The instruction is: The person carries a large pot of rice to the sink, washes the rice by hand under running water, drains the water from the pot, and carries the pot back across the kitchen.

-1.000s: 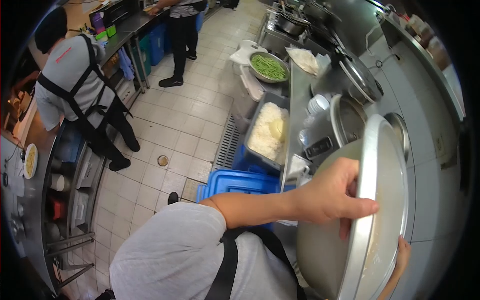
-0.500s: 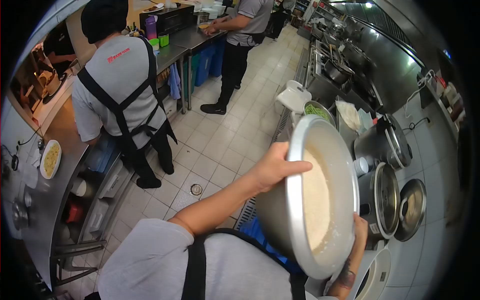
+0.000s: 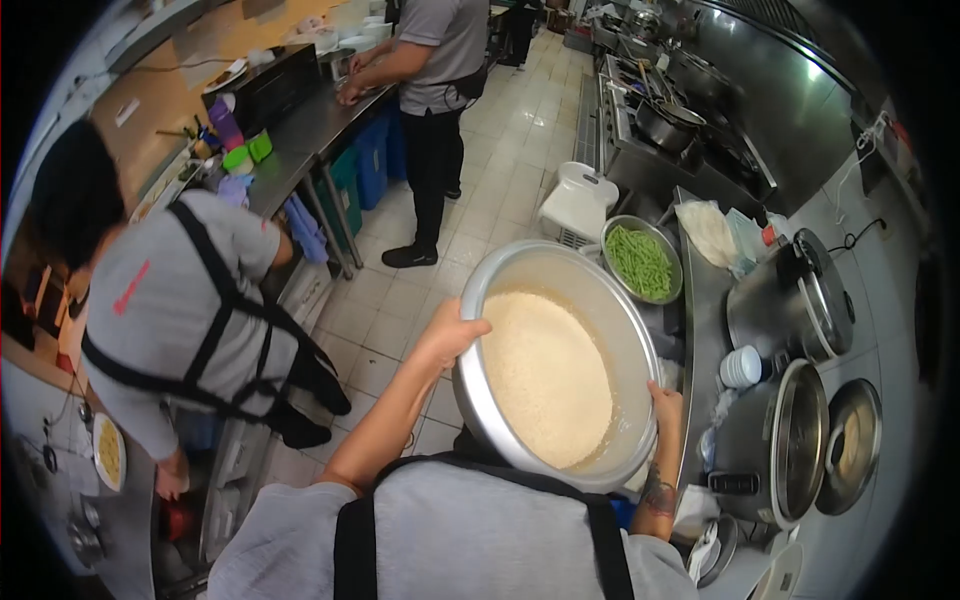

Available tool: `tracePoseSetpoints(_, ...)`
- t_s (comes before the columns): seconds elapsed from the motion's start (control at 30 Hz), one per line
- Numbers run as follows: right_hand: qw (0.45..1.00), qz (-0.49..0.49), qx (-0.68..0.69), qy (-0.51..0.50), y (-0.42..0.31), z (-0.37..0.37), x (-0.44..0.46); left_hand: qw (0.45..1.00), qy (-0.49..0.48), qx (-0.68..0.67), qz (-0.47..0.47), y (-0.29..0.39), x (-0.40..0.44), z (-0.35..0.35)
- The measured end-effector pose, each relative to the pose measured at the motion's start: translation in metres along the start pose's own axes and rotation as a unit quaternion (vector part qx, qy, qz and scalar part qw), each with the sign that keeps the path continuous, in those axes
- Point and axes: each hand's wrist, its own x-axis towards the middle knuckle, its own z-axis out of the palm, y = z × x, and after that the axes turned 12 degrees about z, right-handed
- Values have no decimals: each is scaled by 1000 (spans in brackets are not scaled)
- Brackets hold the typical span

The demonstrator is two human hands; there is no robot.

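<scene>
A large silver metal pot [image 3: 606, 312] is held up in front of my body, tilted slightly toward me. In it lies a pale, grainy mass that looks like raw rice [image 3: 545, 385]. My left hand [image 3: 450, 332] grips the rim on the left, its thumb over the edge. On the right side my right hand [image 3: 665, 412] has hold of the rim, with its fingers mostly hidden. Just beyond the pot is a bowl of cut green beans [image 3: 640, 262].
To the right, a steel counter [image 3: 690, 330] bears a closed rice cooker [image 3: 790, 305], an open rice cooker [image 3: 800, 445] and stacked white cups [image 3: 741, 367]. A white plastic stool [image 3: 578, 200] stands ahead. One co-worker [image 3: 190, 300] bends at the left counter; another person [image 3: 435, 110] stands farther off.
The pot has gone from steeply tilted to more level, showing more of its contents. My view has shifted, revealing the beans. The nearer co-worker has bent down and reaches under the left counter.
</scene>
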Motion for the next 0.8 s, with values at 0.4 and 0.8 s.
tracePoseSetpoints(0.4, 996, -36, -79, 10, -180, 98, 157, 985, 165, 46, -26, -6, 205, -56)
tracePoseSetpoints(0.8, 995, 13, 24, 99, -322, 160, 264, 994, 34, 100, 35, 35, 491, -80)
